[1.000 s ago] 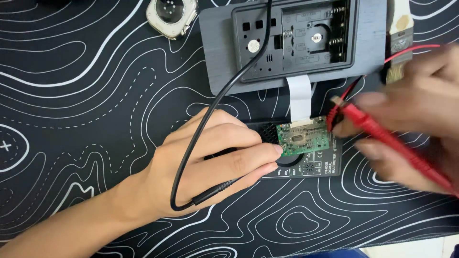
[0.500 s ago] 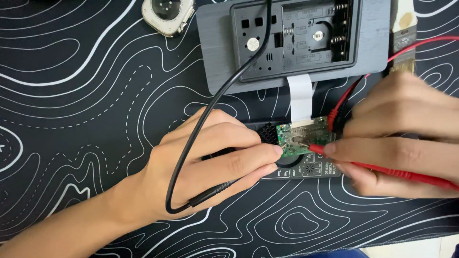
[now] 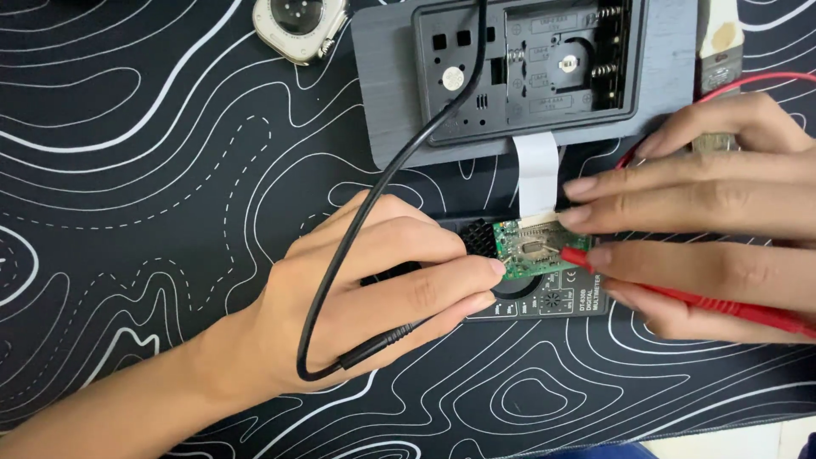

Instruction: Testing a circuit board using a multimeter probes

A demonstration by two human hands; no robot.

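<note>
A small green circuit board lies on top of a black multimeter. A white ribbon cable links the board to a grey device with its back open. My left hand is shut on a black probe, its fingertips at the board's left edge. The probe's black lead loops up over the device. My right hand holds a red probe whose tip touches the board's right side. Two fingers of that hand rest by the ribbon's lower end.
A black mat with white contour lines covers the table. A wristwatch body without a strap lies at the top, left of the grey device. A pale tool handle and a red lead sit at the top right.
My right hand has moved left and brought the red probe's tip onto the green board, with its fingers now stretched flat. My left hand has stayed in place.
</note>
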